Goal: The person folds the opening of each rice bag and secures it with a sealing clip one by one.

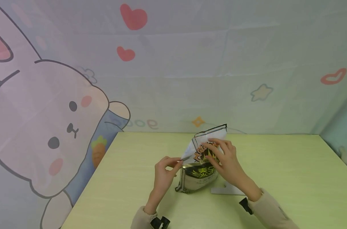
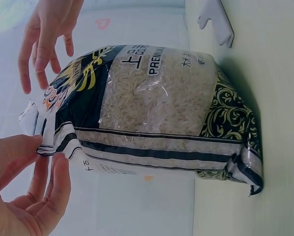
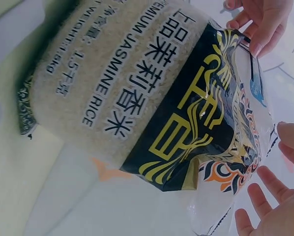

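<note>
A clear-fronted bag of jasmine rice (image 1: 200, 182) stands upright on the table, its white upper part leaning back and to the right. The rice fills the lower part, as the left wrist view shows on the bag (image 2: 157, 98). My left hand (image 1: 163, 173) pinches the bag's left side edge between thumb and fingers, just above the dark band. At the upper front, my right hand (image 1: 227, 160) has its fingers spread, close to the printed flame pattern. In the right wrist view, the right hand (image 3: 279, 196) is beside the bag's top with nothing gripped.
A pale grey flat object with a notched edge (image 1: 223, 190) lies on the table, partly under the right forearm. The yellow-green table (image 1: 127, 178) reaches back to a cloth backdrop (image 1: 173, 89) printed with a rabbit, hearts and stars.
</note>
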Tool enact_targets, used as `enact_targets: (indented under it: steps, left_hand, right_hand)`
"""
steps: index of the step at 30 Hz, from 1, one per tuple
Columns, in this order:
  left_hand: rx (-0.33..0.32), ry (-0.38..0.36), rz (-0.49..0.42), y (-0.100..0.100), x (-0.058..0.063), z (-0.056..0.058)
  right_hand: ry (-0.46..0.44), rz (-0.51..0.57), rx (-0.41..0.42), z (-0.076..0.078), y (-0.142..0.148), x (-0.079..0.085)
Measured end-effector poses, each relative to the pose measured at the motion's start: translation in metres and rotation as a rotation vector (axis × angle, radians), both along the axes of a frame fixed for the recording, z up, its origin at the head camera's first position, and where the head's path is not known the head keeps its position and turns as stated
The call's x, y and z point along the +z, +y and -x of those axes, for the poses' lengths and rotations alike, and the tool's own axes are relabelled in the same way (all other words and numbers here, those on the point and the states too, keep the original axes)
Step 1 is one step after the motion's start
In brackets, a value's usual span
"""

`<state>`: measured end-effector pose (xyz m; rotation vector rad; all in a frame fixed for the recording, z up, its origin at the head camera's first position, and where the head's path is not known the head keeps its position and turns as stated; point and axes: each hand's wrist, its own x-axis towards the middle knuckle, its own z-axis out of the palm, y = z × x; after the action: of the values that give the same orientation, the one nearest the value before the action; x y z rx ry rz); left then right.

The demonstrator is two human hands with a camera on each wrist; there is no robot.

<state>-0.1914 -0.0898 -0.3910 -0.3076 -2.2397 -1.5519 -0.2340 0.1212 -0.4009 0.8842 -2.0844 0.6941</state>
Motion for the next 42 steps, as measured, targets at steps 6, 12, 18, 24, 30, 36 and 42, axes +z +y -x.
enact_targets:
  steps: [6, 12, 18, 24, 30, 36, 42]
  left_hand:
    - [-0.001, -0.015, 0.003, 0.0, -0.001, 0.0]
    - [0.0, -0.01, 0.014, 0.0, -0.001, 0.0]
    - [-0.006, -0.013, 0.015, 0.001, 0.001, 0.0]
    - [-0.006, -0.022, 0.014, 0.0, 0.002, 0.0]
    - [0.005, -0.027, 0.01, -0.001, 0.002, -0.001]
    - [0.0, -0.019, 0.007, -0.001, 0.001, -0.001]
    - [-0.004, -0.026, 0.016, 0.0, 0.002, -0.003]
  right_hand:
    - [-0.006, -0.006, 0.003, -0.006, 0.004, -0.004]
    - [-0.041, -0.028, -0.005, -0.013, 0.01, -0.006]
    - [-0.07, -0.054, -0.032, -0.018, 0.02, -0.009]
    - [-0.086, -0.055, -0.035, -0.02, 0.027, -0.011]
    - [-0.113, -0.042, -0.02, -0.021, 0.033, -0.011]
    - [-0.135, -0.028, -0.042, -0.02, 0.044, -0.015]
    - [-0.137, -0.019, -0.061, -0.022, 0.056, -0.018]
